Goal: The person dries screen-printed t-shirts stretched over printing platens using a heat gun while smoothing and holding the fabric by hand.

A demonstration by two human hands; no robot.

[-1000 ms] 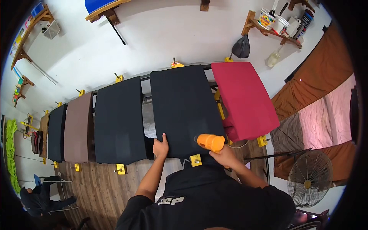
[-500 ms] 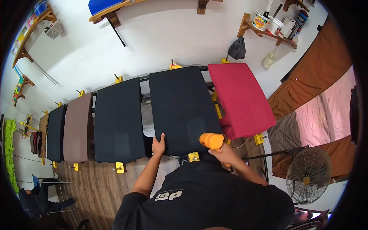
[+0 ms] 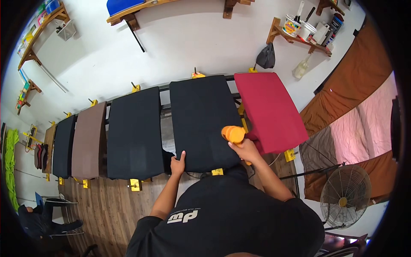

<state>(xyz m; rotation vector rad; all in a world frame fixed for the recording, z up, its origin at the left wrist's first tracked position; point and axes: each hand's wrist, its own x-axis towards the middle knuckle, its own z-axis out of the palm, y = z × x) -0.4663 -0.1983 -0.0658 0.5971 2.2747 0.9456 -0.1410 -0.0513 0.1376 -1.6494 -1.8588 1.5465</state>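
My right hand (image 3: 245, 151) is wrapped round the handle of an orange heat gun (image 3: 233, 134). The gun is over the lower right part of a black shirt (image 3: 201, 111) stretched flat on a board. At that board's near left edge, my left hand (image 3: 177, 165) grips the fabric-covered side, thumb on top and the fingers mostly hidden below. Just right of the heat gun lies a red shirt (image 3: 269, 109) on its own board, its loose cloth bunched at the near left side. A second black shirt (image 3: 133, 132) covers the board to the left.
Further left, a brown shirt (image 3: 87, 141) and more covered boards continue the row. Yellow clamps (image 3: 135, 185) sit at the board ends. A standing fan (image 3: 344, 197) is at right, by brown curtains (image 3: 355, 81). Another person (image 3: 38, 220) sits at lower left. Wall shelves (image 3: 302, 40) hold tubs.
My right hand has moved the heat gun forward, away from my body, over the black shirt. My left hand stays at the board's near left edge.
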